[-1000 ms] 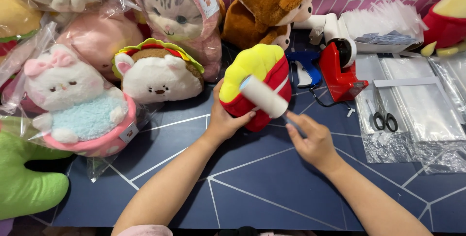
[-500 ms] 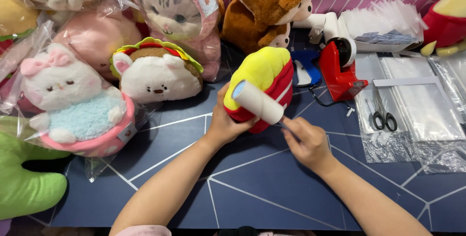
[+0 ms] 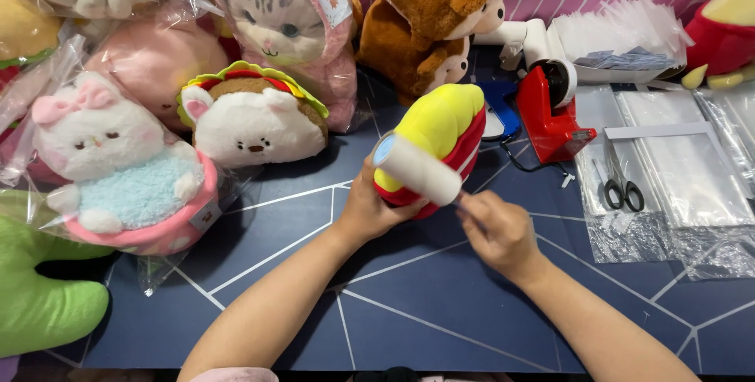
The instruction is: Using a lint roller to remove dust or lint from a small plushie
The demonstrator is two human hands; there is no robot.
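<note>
A dark blue table (image 3: 440, 327) fills the lower frame, with bagged plush toys (image 3: 126, 170) crowding the upper left and a brown monkey plush (image 3: 429, 20) at top centre. Clear bags (image 3: 676, 178), scissors (image 3: 617, 185) and a red tape dispenser (image 3: 550, 111) lie at right. At centre, the left hand (image 3: 370, 209) grips an unbagged yellow-and-red plush (image 3: 440, 142), while the right hand (image 3: 495, 229), fingers closed, holds a white lint roller (image 3: 417, 168) against it. Cleaning looks underway; bagging seems left.
</note>
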